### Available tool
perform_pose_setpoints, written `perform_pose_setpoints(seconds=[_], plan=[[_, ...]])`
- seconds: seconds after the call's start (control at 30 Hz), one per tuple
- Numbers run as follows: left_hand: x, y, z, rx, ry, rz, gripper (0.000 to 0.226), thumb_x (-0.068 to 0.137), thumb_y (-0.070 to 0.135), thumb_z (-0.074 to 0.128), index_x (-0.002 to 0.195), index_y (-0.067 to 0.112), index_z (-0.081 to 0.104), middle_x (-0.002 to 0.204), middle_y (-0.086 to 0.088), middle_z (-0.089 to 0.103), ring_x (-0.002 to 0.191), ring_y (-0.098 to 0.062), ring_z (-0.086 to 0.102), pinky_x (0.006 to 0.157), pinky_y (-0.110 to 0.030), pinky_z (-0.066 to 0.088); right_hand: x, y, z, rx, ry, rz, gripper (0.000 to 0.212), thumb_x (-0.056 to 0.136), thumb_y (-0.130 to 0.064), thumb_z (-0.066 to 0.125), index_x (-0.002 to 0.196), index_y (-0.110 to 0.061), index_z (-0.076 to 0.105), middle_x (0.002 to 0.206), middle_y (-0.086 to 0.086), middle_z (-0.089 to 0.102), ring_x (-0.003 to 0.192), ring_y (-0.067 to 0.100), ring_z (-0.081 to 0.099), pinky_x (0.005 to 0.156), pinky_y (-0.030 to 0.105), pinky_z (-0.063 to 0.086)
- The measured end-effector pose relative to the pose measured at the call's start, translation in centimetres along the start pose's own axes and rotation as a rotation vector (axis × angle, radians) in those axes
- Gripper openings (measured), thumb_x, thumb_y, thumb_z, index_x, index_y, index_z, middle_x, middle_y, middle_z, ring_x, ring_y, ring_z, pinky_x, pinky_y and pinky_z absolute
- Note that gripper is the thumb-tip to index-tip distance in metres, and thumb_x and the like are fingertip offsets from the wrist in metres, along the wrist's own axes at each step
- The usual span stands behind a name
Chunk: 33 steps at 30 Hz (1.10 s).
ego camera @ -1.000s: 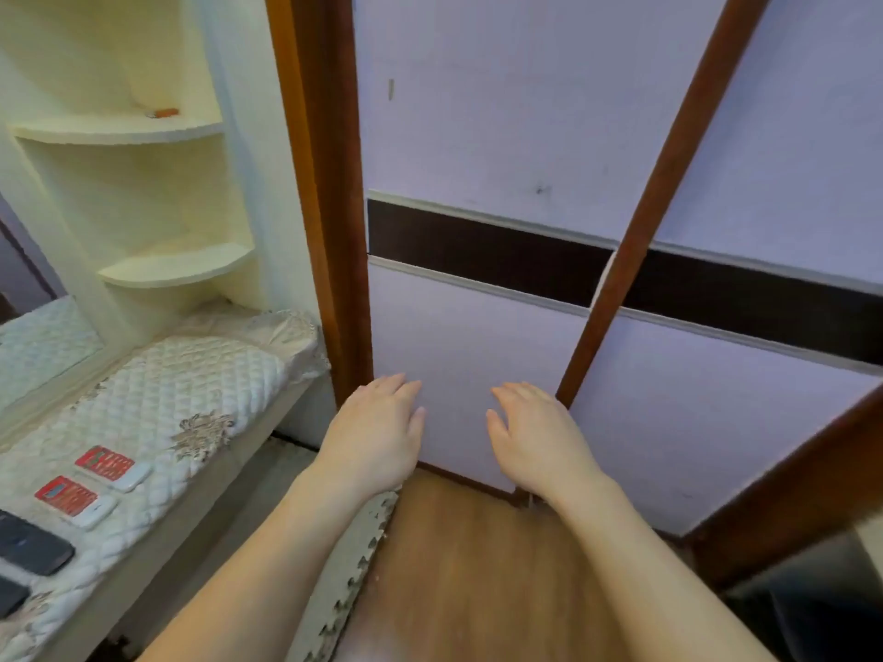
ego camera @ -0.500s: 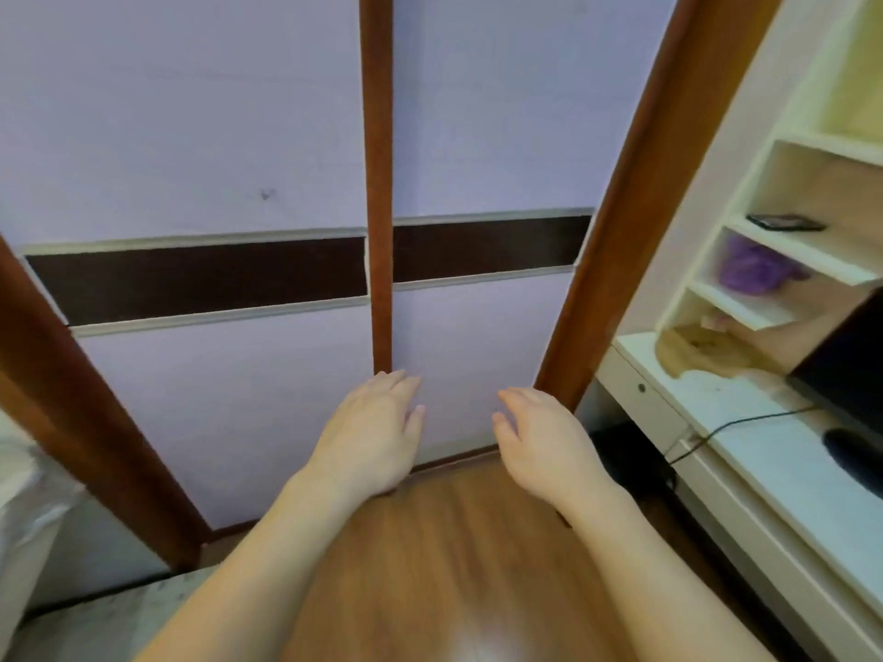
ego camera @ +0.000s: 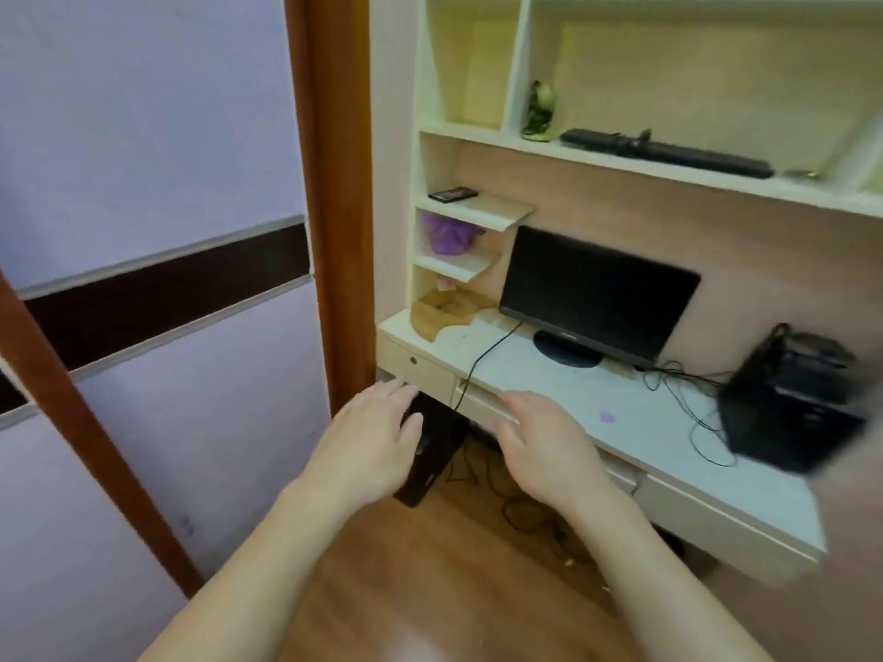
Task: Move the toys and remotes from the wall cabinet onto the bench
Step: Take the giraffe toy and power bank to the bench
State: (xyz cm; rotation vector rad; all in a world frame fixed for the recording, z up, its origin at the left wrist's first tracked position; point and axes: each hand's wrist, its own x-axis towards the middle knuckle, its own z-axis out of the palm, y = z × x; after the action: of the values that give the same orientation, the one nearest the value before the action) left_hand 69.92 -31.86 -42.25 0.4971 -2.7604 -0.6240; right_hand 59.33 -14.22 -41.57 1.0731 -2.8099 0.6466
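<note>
**Facing the wall cabinet with both hands held out and nothing gripped**

Both hands are held out side by side, palms down, before the front edge of the table (ego camera: pixel 669 422). The left hand (ego camera: pixel 372 432) and the right hand (ego camera: pixel 540 446) are kept apart from each other, with fingers straight and loosely spread, and nothing is held by either.

The wall cabinet (ego camera: pixel 420 64) is seen ahead and to the right, above the table. A flat black remote (ego camera: pixel 452 194) is laid on its upper small side shelf. A purple toy (ego camera: pixel 449 236) is tucked against the cabinet wall on the small shelf just below. Higher up, on the long shelf, a small figurine (ego camera: pixel 540 109) is stood upright by the divider. A long black bar (ego camera: pixel 669 152) is laid flat beside it; what it is cannot be told.

On the table, a dark monitor (ego camera: pixel 592 293) is stood just beside the two small shelves and below the long shelf. A brown wooden piece (ego camera: pixel 444 310) is set in the left back corner, under the purple toy. A black box (ego camera: pixel 788 398), blurred, is placed at the right end among tangled wires. A black cable (ego camera: pixel 478 360) is draped from the monitor over the table's front edge, between the two hands. Under the table, a black speaker (ego camera: pixel 430 451) is partly hidden by the left hand.

To the left, a lilac sliding door (ego camera: pixel 143 183) with a dark band is shown. It is separated from the cabinet by a brown wooden post (ego camera: pixel 334 183).
</note>
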Motion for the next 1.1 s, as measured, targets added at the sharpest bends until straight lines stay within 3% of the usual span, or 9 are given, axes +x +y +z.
perform_pose_setpoints(seconds=[0.13, 0.27, 0.5, 0.6, 0.87, 1.0, 1.1], plan=[[4.2, 6.0, 2.4, -0.023, -0.046, 0.148, 0.05, 0.101, 0.04, 0.036, 0.149, 0.029, 0.033, 0.155, 0.009, 0.034, 0.142, -0.009, 0.029, 0.118, -0.032, 0.025, -0.2, 6.2, -3.9, -0.042, 0.048, 0.105, 0.04, 0.1, -0.032, 0.038, 0.135, -0.02, 0.051, 0.137, -0.004, 0.053, 0.127, 0.012, 0.045, 0.105, 0.026, 0.032], [8.1, 12.3, 5.1, -0.067, -0.073, 0.237, 0.051, 0.102, 0.04, 0.037, 0.151, 0.031, 0.028, 0.158, 0.011, 0.027, 0.145, -0.007, 0.021, 0.119, -0.029, 0.016, -0.4, 12.5, -7.8, -0.084, 0.107, 0.211, 0.044, 0.1, -0.036, 0.037, 0.141, -0.023, 0.045, 0.144, -0.008, 0.047, 0.134, 0.01, 0.039, 0.109, 0.025, 0.029], [13.6, 23.4, 9.8, -0.113, -0.071, 0.398, 0.049, 0.102, 0.039, 0.036, 0.15, 0.033, 0.03, 0.157, 0.011, 0.028, 0.146, -0.007, 0.021, 0.116, -0.029, 0.021, -1.5, 21.6, -14.5, -0.142, 0.217, 0.326, 0.037, 0.099, -0.032, 0.037, 0.13, -0.02, 0.054, 0.133, -0.005, 0.056, 0.124, 0.013, 0.047, 0.102, 0.03, 0.038], [15.5, 27.2, 11.0, -0.135, -0.077, 0.446, 0.049, 0.102, 0.038, 0.036, 0.15, 0.032, 0.03, 0.157, 0.011, 0.029, 0.146, -0.008, 0.021, 0.117, -0.031, 0.023, -1.6, 25.0, -16.8, -0.197, 0.245, 0.36, 0.031, 0.097, -0.031, 0.038, 0.115, -0.015, 0.058, 0.119, -0.002, 0.062, 0.112, 0.017, 0.052, 0.091, 0.035, 0.045], [22.5, 34.3, 12.7, -0.125, -0.081, 0.597, 0.05, 0.103, 0.036, 0.035, 0.151, 0.026, 0.031, 0.158, 0.008, 0.028, 0.146, -0.009, 0.019, 0.115, -0.026, 0.018, 1.6, 31.0, -21.7, -0.265, 0.314, 0.448, 0.028, 0.094, -0.029, 0.039, 0.105, -0.012, 0.058, 0.105, -0.001, 0.062, 0.103, 0.021, 0.053, 0.083, 0.037, 0.045], [27.6, 36.8, 13.4, -0.127, -0.074, 0.667, 0.05, 0.102, 0.038, 0.035, 0.151, 0.028, 0.031, 0.159, 0.008, 0.026, 0.147, -0.009, 0.017, 0.117, -0.029, 0.017, 4.6, 33.2, -23.9, -0.3, 0.387, 0.466, 0.033, 0.097, -0.029, 0.04, 0.117, -0.009, 0.057, 0.122, 0.003, 0.061, 0.116, 0.022, 0.049, 0.092, 0.034, 0.042], [31.6, 39.0, 13.3, -0.122, -0.04, 0.737, 0.051, 0.101, 0.039, 0.036, 0.151, 0.027, 0.031, 0.159, 0.006, 0.027, 0.147, -0.011, 0.02, 0.118, -0.03, 0.017, 7.1, 34.9, -25.7, -0.33, 0.445, 0.483, 0.044, 0.098, -0.033, 0.039, 0.138, -0.015, 0.048, 0.142, -0.002, 0.05, 0.134, 0.015, 0.039, 0.105, 0.027, 0.031]])
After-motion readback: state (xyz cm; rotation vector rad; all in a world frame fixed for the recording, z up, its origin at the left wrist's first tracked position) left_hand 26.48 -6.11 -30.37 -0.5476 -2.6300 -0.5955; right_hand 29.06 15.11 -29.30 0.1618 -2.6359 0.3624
